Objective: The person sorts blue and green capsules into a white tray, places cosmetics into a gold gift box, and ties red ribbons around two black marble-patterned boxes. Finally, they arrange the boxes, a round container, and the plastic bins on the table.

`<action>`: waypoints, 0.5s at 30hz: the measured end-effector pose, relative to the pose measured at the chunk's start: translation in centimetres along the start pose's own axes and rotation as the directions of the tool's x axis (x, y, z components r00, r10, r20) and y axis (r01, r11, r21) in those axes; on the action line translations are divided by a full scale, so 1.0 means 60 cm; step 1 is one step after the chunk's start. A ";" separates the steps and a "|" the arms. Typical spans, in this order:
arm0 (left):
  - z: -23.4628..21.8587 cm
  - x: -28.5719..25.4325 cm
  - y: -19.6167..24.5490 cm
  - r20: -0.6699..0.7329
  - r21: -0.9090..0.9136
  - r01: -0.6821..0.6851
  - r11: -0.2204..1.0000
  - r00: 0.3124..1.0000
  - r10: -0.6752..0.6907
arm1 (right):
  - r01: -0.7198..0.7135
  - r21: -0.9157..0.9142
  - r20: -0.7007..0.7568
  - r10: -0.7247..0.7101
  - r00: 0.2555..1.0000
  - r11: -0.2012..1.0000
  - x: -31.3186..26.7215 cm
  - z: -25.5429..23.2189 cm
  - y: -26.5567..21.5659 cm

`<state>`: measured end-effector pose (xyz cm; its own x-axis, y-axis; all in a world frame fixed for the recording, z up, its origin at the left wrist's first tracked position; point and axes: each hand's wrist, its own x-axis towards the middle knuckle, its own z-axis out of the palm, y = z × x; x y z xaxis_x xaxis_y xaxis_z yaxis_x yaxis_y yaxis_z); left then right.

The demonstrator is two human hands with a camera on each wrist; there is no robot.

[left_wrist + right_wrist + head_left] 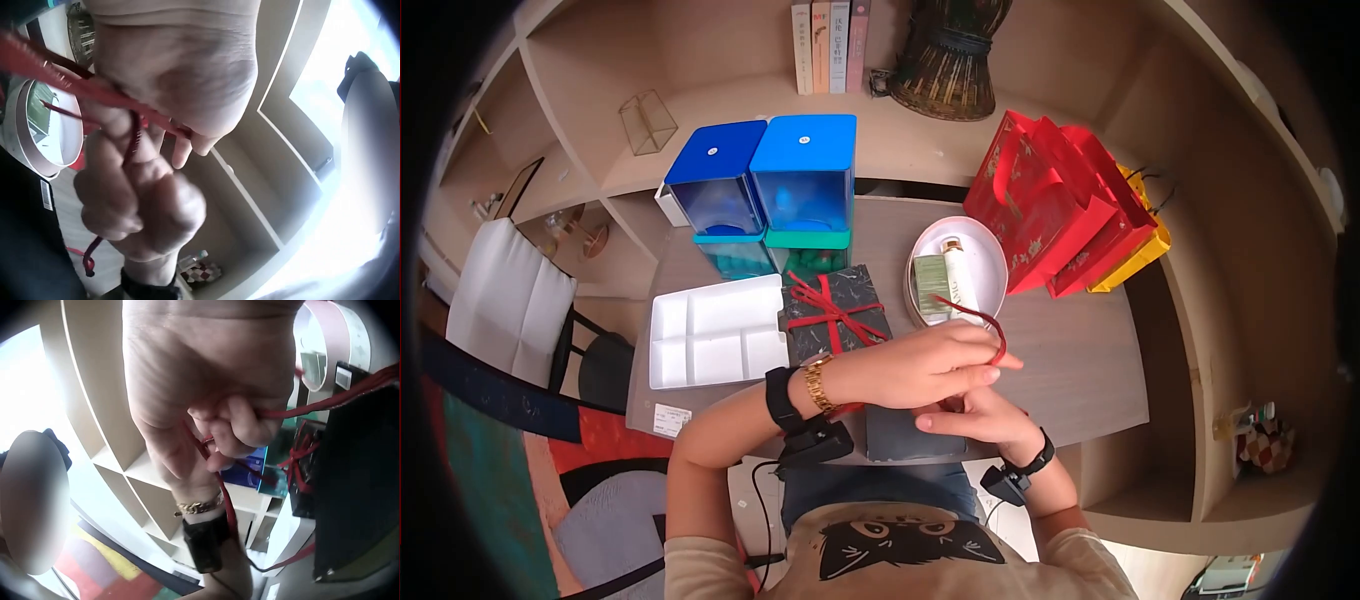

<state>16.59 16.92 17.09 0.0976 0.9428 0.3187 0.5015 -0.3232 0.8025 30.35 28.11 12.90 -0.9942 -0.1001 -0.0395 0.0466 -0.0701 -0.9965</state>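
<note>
A red ribbon (997, 335) loops over the fingers of my left hand (920, 365), which lies above my right hand (980, 415) near the table's front edge. Seen from the left wrist, the ribbon (81, 87) runs taut to the fingers of my left hand (181, 69), and my right hand (147, 194) curls round a strand. In the right wrist view the curled fingers of my right hand (212, 375) pinch the ribbon (300, 411) beside my left hand (181, 459). Below both hands is a dark flat box (900, 440), partly hidden.
Left of the hands lie a black box with red ribbon (855, 290) and a white divided tray (710, 345). Blue-lidded containers (805, 185) stand behind. Further right are a round box (997, 260) holding a tube and a green packet, and red bags (1040, 215).
</note>
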 end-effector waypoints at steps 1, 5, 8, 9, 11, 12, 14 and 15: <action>0.004 -0.001 -0.007 0.010 -0.018 0.020 1.000 1.000 -0.019 | 0.037 0.084 -0.039 -0.034 0.999 0.996 0.001 0.006 -0.006; -0.002 -0.020 -0.023 0.059 -0.221 0.203 0.954 0.979 -0.195 | -0.033 0.040 0.058 0.031 0.998 0.999 0.007 -0.024 0.010; -0.013 -0.033 -0.013 0.137 -0.378 0.403 0.834 0.915 -0.380 | -0.053 0.045 -0.007 0.054 0.999 0.998 0.009 -0.013 -0.002; -0.013 -0.036 -0.020 0.139 -0.382 0.421 0.823 0.906 -0.400 | -0.077 0.080 0.019 0.075 0.997 0.994 0.011 -0.016 -0.006; -0.006 -0.044 -0.051 0.119 -0.448 0.389 0.805 0.918 -0.378 | -0.095 0.115 0.054 0.089 0.995 0.989 0.010 -0.022 -0.012; -0.003 -0.050 -0.055 0.159 -0.561 0.424 0.711 0.898 -0.410 | -0.090 0.118 0.060 0.083 0.995 0.989 0.008 -0.026 -0.015; -0.003 -0.062 -0.060 0.251 -0.744 0.468 0.478 0.858 -0.449 | -0.091 0.123 0.064 0.084 0.994 0.988 0.004 -0.036 -0.020; -0.007 -0.064 -0.061 0.285 -0.750 0.511 0.420 0.823 -0.492 | -0.096 0.124 0.063 0.089 0.994 0.988 0.003 -0.044 -0.022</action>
<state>14.05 14.47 13.14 0.0791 0.9578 -0.2763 -0.3846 0.2850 0.8780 29.86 30.79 14.03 -0.9781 -0.1679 -0.1231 0.1536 -0.1830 -0.9710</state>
